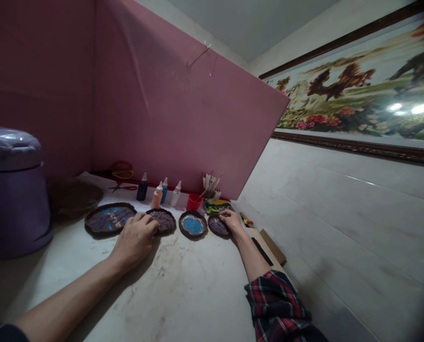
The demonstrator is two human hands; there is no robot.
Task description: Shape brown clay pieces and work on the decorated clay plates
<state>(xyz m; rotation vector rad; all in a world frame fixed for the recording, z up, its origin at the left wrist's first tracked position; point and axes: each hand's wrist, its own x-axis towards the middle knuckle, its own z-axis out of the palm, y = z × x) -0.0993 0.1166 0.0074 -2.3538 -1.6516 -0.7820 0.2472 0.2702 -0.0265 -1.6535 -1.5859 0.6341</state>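
Two hands (135, 237) (233, 223) partly hide two painted dishes (167, 222) (217, 225).

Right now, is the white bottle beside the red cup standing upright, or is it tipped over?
Upright: the white bottle stands on its base, with its pointed tip facing up.

The single view looks from the person's head, above the near side of the bench (183, 294), forward and down across it, near enough to show the round dishes (193, 225) on it clearly, and wide enough to take in the pink panel (183, 118) at its far side, the framed picture (347, 90) up to its right and the ceiling (247, 23) above it
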